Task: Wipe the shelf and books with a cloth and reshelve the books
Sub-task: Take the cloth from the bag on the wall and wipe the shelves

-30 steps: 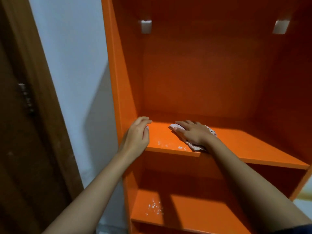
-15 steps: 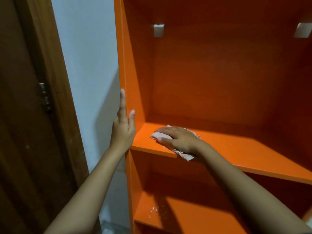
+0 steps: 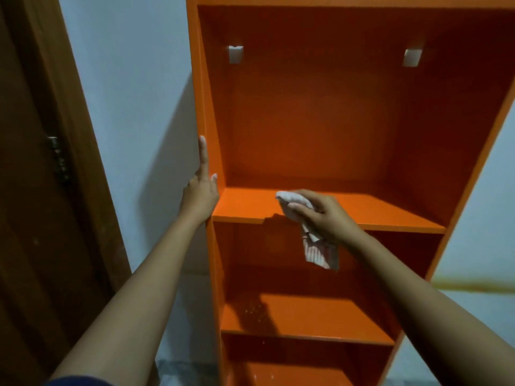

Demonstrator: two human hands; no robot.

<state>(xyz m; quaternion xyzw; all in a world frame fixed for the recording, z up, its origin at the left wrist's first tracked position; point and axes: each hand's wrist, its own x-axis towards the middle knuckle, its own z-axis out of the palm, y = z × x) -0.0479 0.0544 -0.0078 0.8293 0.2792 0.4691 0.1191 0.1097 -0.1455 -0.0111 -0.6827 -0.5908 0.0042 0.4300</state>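
An orange bookshelf point(image 3: 362, 112) fills the middle and right of the head view, with no books in it. My right hand point(image 3: 320, 215) grips a pale cloth point(image 3: 317, 249) at the front edge of the middle shelf board point(image 3: 390, 215); part of the cloth hangs below the edge. My left hand point(image 3: 200, 196) lies flat, fingers extended, against the outer face of the shelf's left side panel point(image 3: 202, 79). White specks lie on the lower shelf board point(image 3: 320, 316).
A brown wooden door point(image 3: 36, 204) with a metal hinge or latch point(image 3: 57, 157) stands at the left. A pale wall point(image 3: 133, 93) runs behind the shelf. Two white brackets point(image 3: 235, 54) sit on the shelf's back panel.
My left hand left the shelf board and went up onto the side panel. My right hand dragged the cloth to the front edge, where it now hangs over. The camera pulled back.
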